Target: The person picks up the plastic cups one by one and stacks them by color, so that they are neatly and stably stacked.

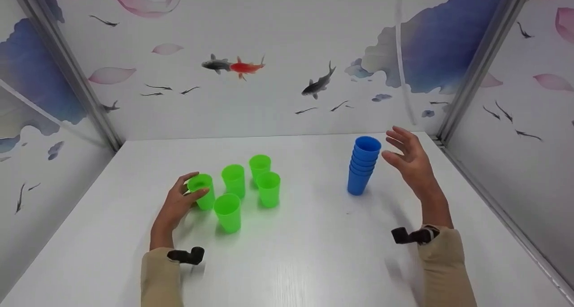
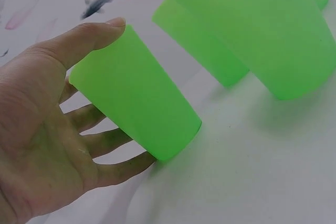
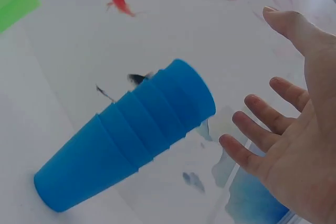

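Observation:
Around the leftmost green plastic cup (image 1: pixel 205 198) curls my left hand (image 1: pixel 176 207). In the left wrist view its thumb (image 2: pixel 100 34) lies at the rim of that cup, and the other fingers reach along the far side, partly hidden by it. Upright on the table, to the right of this cup, stand several more green cups (image 1: pixel 229 215). A stack of blue cups (image 1: pixel 358 179), nested one inside another, rises at the right. Beside its top my right hand (image 1: pixel 410 163) is held up with fingers spread, a gap between it and the stack in the right wrist view.
The white table (image 1: pixel 305 248) carries all the cups. A back wall (image 1: pixel 278 105) printed with fish and petals closes the far side, with side panels at left and right. Each sleeve has a small black camera (image 1: pixel 186 255) at the wrist.

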Demonstrator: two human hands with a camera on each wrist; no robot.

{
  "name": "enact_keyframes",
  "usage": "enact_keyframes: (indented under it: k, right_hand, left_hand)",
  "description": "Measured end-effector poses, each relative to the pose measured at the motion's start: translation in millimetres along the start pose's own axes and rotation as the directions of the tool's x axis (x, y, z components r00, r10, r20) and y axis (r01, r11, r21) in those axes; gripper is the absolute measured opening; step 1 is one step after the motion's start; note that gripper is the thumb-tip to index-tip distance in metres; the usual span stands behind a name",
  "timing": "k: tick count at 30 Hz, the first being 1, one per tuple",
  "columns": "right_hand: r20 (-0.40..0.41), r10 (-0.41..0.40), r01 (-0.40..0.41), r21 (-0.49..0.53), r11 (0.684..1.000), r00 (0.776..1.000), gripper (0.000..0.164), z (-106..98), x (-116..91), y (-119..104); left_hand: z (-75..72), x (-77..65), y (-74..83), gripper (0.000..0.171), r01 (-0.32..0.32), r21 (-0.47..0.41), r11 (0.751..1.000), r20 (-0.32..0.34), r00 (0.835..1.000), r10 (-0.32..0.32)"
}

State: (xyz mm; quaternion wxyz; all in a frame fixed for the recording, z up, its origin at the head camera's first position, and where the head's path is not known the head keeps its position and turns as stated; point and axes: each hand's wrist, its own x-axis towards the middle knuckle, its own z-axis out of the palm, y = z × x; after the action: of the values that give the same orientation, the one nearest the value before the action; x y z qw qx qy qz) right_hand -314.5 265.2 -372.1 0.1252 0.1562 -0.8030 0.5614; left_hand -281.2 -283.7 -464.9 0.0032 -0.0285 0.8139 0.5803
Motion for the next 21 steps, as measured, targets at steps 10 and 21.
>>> enact_keyframes:
  k: [10, 21]
  right_hand:
    - [0.073, -0.104, 0.108, -0.054, 0.993, 0.992, 0.066, 35, -2, -31]
    - [0.15, -0.133, 0.138, -0.028, 0.99, 0.98, 0.066, 93, 3, -54]
  left_hand:
    - [-0.9, 1.9, -0.1, 0.084, 0.013, 0.014, 1.0, 0.0, 1.0, -0.013]
    - [-3.0, 1.3, -2.1, 0.082, 0.001, -0.043, 0.999, 0.015, 1.0, 0.0]
